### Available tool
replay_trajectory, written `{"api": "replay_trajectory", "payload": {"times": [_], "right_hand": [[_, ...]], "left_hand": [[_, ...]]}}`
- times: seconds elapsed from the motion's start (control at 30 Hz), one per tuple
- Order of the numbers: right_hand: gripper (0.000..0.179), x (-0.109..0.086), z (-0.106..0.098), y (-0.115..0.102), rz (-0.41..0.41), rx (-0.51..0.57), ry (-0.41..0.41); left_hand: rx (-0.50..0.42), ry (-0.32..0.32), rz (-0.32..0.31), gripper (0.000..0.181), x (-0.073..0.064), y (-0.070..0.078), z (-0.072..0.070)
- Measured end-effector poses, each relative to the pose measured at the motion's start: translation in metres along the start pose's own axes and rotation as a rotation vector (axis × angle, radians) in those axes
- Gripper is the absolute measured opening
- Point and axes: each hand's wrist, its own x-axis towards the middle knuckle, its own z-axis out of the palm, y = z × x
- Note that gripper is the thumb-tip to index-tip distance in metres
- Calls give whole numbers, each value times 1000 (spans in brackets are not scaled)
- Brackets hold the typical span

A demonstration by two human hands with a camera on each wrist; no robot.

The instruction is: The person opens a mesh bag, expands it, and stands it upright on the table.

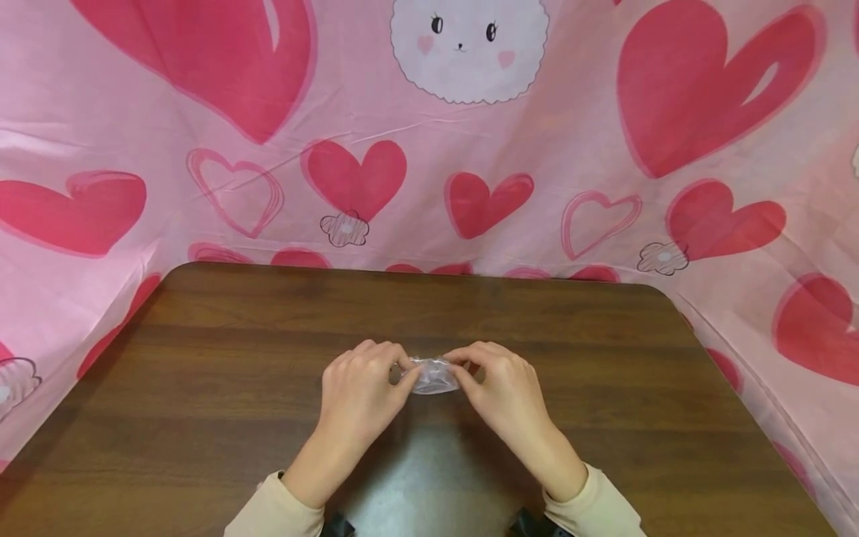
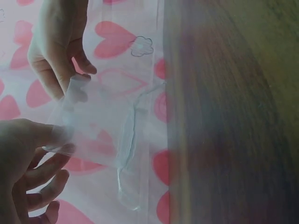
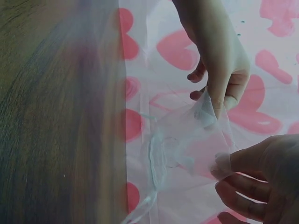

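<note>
2 sleeves (image 1: 274,512) (image 1: 593,507) end in 2 grips (image 1: 359,384) (image 1: 503,382), both pinching 1 clear plastic bag (image 1: 435,379).

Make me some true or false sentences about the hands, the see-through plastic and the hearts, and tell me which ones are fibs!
1. The left hand and the right hand both pinch the see-through plastic. True.
2. The hands are wearing gloves. False: both are bare.
3. A pink cloth hangs behind the brown table. True.
4. The cloth has no hearts on it. False: it has lots, big and small.
5. The plastic is bright green. False: you can see right through it.
</note>
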Motion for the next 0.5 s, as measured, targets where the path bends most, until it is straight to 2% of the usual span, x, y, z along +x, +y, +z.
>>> {"api": "replay_trajectory", "payload": {"times": [0.2, 0.43, 0.5], "right_hand": [[17, -1, 0, 1, 21, -33, -6], [18, -1, 1, 0, 6, -11, 4], [18, -1, 1, -1, -8, 2, 9]], "left_hand": [[-18, 9, 16, 21, 0, 0, -1], [-75, -121, 15, 24, 0, 3, -5], [-70, -139, 24, 25, 0, 4, -5]]}}
